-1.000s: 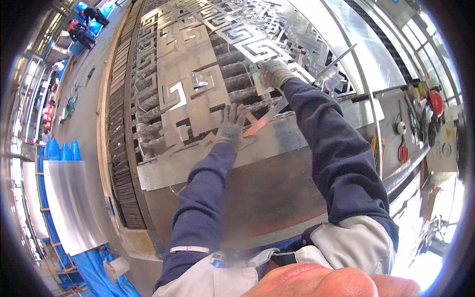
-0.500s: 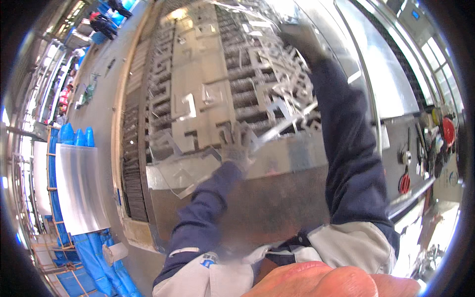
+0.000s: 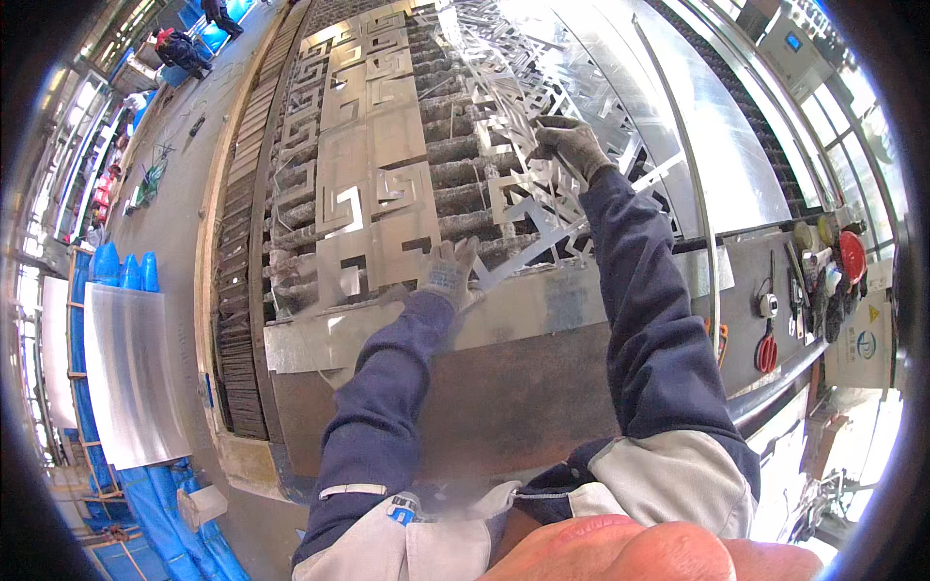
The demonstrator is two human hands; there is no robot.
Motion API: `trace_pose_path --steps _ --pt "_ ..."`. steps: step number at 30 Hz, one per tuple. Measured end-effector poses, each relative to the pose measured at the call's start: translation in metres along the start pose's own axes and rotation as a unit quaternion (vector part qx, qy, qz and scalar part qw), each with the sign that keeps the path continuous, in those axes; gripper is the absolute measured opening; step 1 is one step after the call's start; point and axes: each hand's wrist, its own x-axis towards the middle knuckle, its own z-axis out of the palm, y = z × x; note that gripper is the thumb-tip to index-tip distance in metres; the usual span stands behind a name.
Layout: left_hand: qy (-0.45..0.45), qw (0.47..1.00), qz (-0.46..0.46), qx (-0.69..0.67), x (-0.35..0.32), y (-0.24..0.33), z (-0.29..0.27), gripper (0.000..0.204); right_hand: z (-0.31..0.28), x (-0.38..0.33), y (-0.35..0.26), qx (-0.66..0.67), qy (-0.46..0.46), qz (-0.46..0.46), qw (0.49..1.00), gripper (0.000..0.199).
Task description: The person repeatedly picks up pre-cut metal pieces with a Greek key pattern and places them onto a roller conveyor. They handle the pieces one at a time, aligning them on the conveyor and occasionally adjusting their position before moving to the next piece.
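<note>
My left hand (image 3: 450, 273), in a grey glove, lies with fingers spread at the near edge of a cut metal sheet (image 3: 373, 218) with angular, key-like cutouts. Beside its fingertips is the end of a long, stepped metal strip (image 3: 536, 244) that slants up to the right. My right hand (image 3: 573, 145), gloved too, hovers over a tangled heap of thin metal offcuts (image 3: 518, 107). Thumb and fingers are curved and apart, with nothing plainly held between them. The heap behind makes its fingertips hard to separate from the scraps.
Slats of the cutting bed (image 3: 450, 126) show between the pieces. A plain metal sheet (image 3: 630, 87) lies right of the heap. On the side ledge are red-handled scissors (image 3: 766, 351) and a tape measure (image 3: 768, 306). Two people (image 3: 179, 53) are far left.
My right hand has come back toward me from the far right, down over the offcuts. My left hand stays near the sheet edge, slightly lower left, and a bent offcut beside it has shifted.
</note>
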Motion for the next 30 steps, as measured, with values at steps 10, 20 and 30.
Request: trace_pose_path --steps 10,20,30 --pt "0.174 0.970 -0.041 -0.168 0.010 -0.001 0.010 0.033 0.081 -0.025 0.005 -0.477 -0.004 -0.264 0.838 0.036" --pt "0.261 0.958 -0.058 -0.105 -0.086 -0.004 -0.021 0.025 0.114 -0.090 -0.026 -0.445 0.023 -0.319 0.837 0.018" --pt "0.254 0.957 -0.067 -0.124 0.012 -0.061 -0.027 0.033 0.149 -0.041 0.022 -0.549 0.006 -0.207 0.810 0.031"
